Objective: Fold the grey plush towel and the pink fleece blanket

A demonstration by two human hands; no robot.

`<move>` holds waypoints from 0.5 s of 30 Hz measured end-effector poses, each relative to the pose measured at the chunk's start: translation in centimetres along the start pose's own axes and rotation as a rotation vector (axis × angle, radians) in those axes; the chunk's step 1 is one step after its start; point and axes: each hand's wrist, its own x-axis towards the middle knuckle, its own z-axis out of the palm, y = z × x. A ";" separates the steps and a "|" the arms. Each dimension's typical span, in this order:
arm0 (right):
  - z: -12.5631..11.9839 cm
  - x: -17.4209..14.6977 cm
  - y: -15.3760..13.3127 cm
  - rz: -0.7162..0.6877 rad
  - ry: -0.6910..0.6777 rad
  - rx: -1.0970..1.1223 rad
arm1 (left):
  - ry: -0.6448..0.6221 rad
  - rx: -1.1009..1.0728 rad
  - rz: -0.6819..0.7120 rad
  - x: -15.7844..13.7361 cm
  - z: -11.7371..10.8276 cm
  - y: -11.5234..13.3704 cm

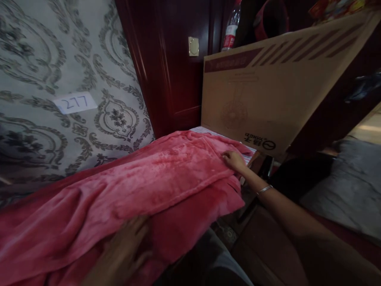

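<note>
A pink fleece blanket (166, 167) lies spread in folded layers over a long surface beside the wall. At its far right end, my right hand (233, 161) has its fingers curled together on the blanket near the edge, with a silver bangle on that wrist. My left hand (125, 250) is low in the view, over the near side of the blanket. It looks slightly blurred, with thumb and fingers apart, resting on or just above the cloth. A striped white cloth (202, 129) shows from under the blanket's far end.
A large cardboard box (256, 87) stands beyond the blanket, with a plastic bottle (231, 29) behind its top edge. Patterned wallpaper (119, 115) with a paper marked 277 (76, 102) covers the left. A dark red door panel (175, 79) stands behind. Grey cloth (348, 182) lies at right.
</note>
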 end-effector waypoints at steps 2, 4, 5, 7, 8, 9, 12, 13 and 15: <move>-0.2 -1.2 0.5 0.026 -0.021 0.000 | -0.025 0.003 0.035 -1.5 0.6 0.9; -0.4 -2.5 0.9 0.047 -0.041 0.008 | -0.033 0.005 0.056 -2.7 1.1 1.3; -0.5 -3.1 1.1 0.058 -0.050 0.015 | -0.032 0.006 0.062 -3.1 1.3 1.4; -0.5 -4.1 1.5 0.083 -0.064 0.031 | -0.020 0.010 0.071 -3.9 1.9 1.3; -0.6 -4.5 1.6 0.093 -0.068 0.040 | -0.006 0.010 0.065 -4.2 2.2 1.2; -0.6 -4.7 1.6 0.099 -0.068 0.052 | 0.014 0.009 0.045 -4.4 2.5 1.1; -1.1 -4.7 1.5 0.094 -0.050 0.104 | 0.090 0.006 -0.067 -4.9 2.6 0.8; -1.4 -4.6 1.4 0.087 -0.037 0.129 | 0.114 0.009 -0.109 -5.1 2.4 0.8; -2.1 -4.3 1.0 0.071 -0.006 0.174 | 0.158 0.023 -0.185 -5.5 1.6 0.7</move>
